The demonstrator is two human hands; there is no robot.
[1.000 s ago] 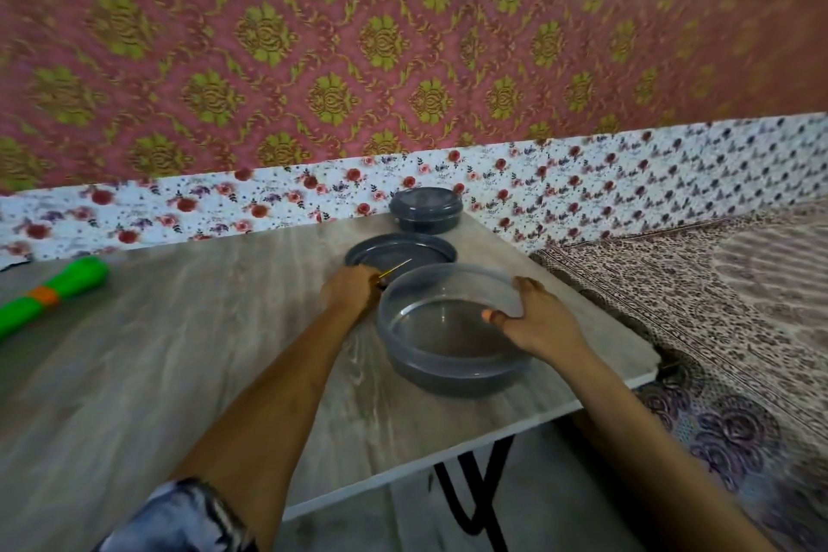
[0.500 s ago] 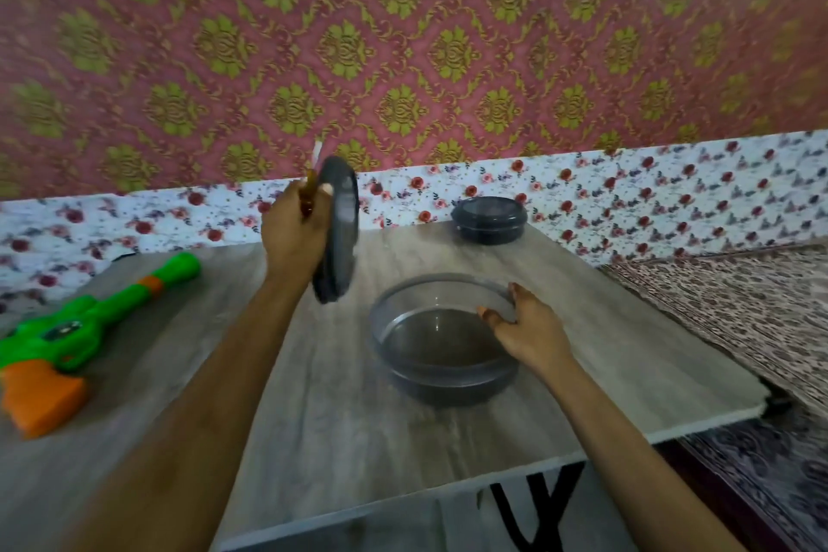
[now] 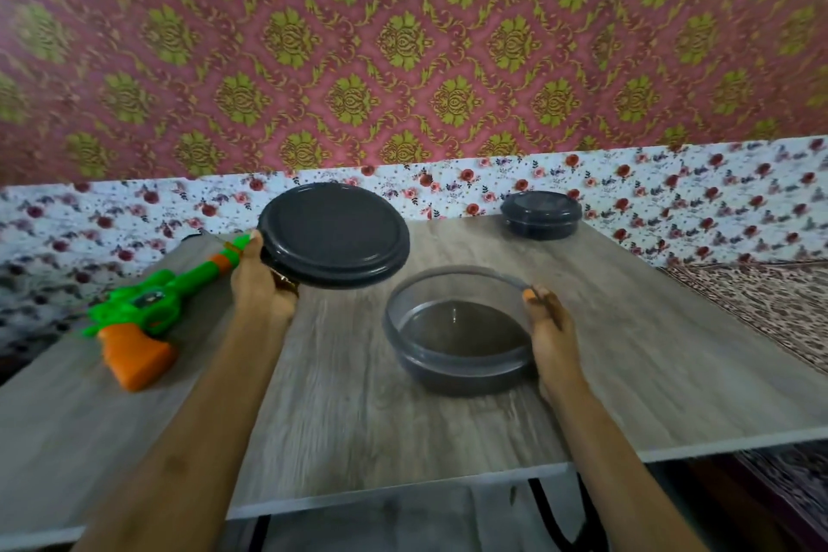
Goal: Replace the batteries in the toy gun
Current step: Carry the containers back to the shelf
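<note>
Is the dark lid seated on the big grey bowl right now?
No: the left hand holds the lid in the air, left of the open bowl, whose rim the right hand grips.

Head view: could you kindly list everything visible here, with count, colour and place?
toy gun: one, green and orange, lying on the table's left side.
lid: one, dark grey, held above the table, left of centre.
open bowl: one, translucent grey, centre of the table.
closed container: one, dark grey, far edge by the wall.
table: one, grey wood-grain.
left hand: one, grips the lid's edge.
right hand: one, holds the open bowl's rim.
</note>
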